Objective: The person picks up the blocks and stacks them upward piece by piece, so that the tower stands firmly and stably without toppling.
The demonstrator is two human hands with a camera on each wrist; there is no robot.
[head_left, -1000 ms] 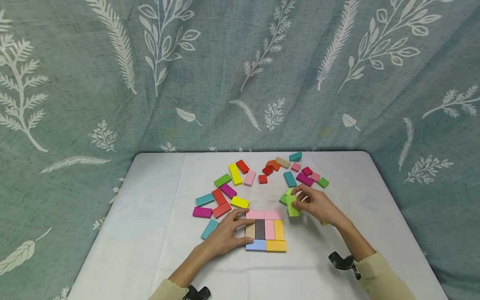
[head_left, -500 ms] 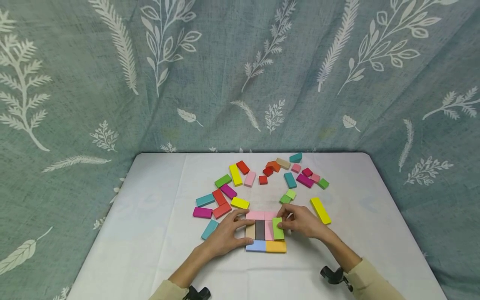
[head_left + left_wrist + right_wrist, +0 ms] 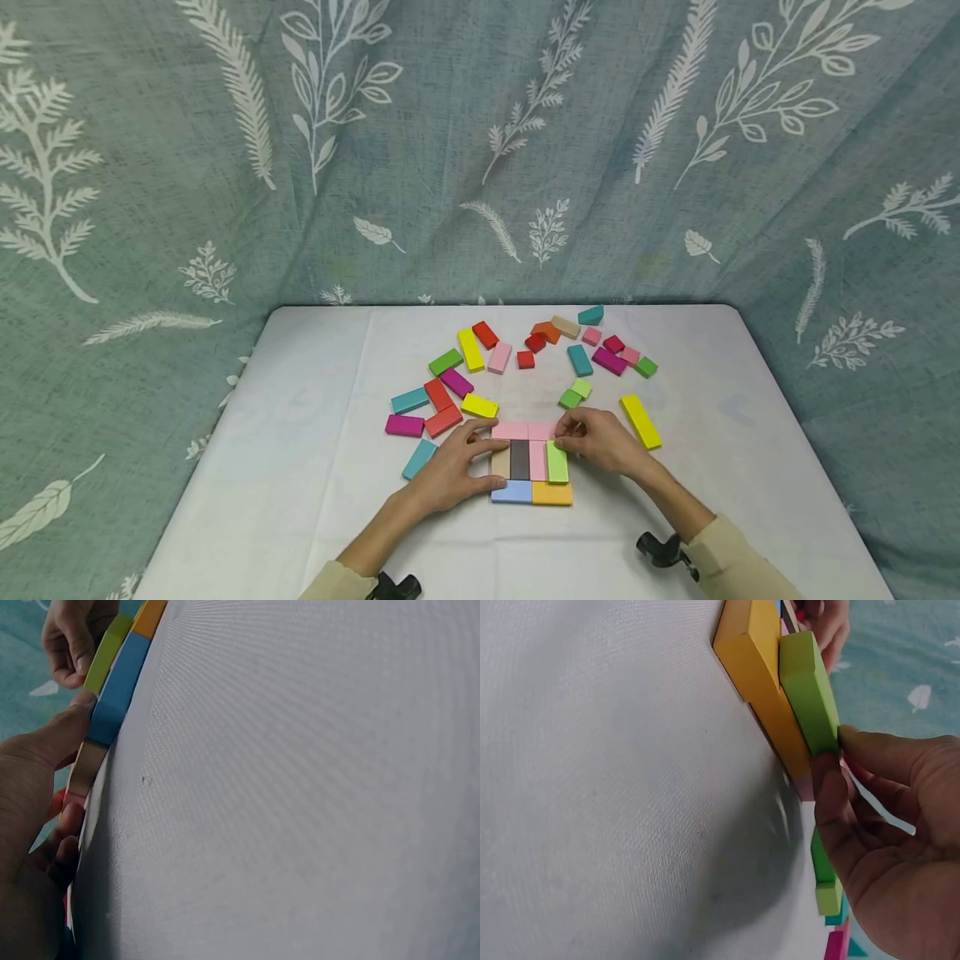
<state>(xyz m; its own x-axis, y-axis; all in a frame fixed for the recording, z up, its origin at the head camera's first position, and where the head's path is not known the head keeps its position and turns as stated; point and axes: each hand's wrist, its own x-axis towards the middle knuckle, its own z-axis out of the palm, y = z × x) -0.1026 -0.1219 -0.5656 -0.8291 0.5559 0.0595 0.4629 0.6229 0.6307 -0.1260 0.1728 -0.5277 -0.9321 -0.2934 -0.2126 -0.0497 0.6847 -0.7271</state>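
Observation:
A flat layer of joined blocks lies on the table in the head view: pink blocks (image 3: 512,430) along the far side, a tan, a dark grey (image 3: 520,460) and a pink block in the middle, a blue block (image 3: 512,492) and an orange-yellow block (image 3: 552,494) nearest me. My right hand (image 3: 600,439) pinches the far end of a light green block (image 3: 557,463). In the right wrist view this green block (image 3: 808,694) lies over an orange-yellow block (image 3: 784,731). My left hand (image 3: 452,469) rests against the layer's left side, fingers extended, thumb by the blue block.
Loose blocks, among them a teal one (image 3: 418,457), a red one (image 3: 443,420) and a yellow one (image 3: 480,406), lie left of and beyond the layer. Small green blocks (image 3: 571,397) are behind the right hand. A long yellow block (image 3: 641,422) lies to its right.
My right hand has carried the light green block left and toward me, from beside the small green blocks onto the layer's right column, then shifted it slightly. The left hand stays put.

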